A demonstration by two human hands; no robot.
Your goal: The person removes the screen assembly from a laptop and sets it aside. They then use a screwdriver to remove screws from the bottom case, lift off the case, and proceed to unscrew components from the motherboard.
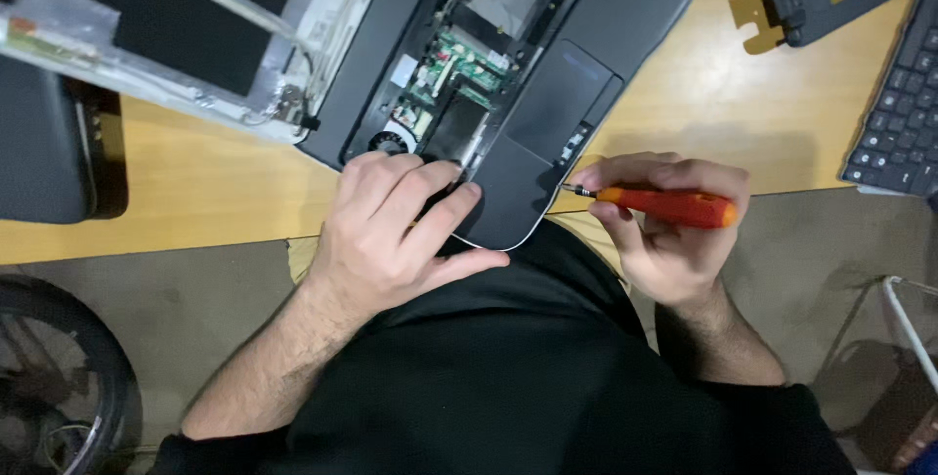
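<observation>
Gripping an orange-handled screwdriver (674,207) in closed fingers, the right hand (669,231) holds its tip at the near edge of an opened laptop (547,113) at 12 o'clock on the wooden bench (703,104). The left hand (396,231) presses curled fingers onto the palm rest, gripping nothing. Steady downward pressure and a squarely seated tip would serve best. Beyond, green circuit boards (454,79) lie exposed; the detached screen (166,25) at 10 o'clock and keyboard (904,113) at 2 o'clock are cut off.
</observation>
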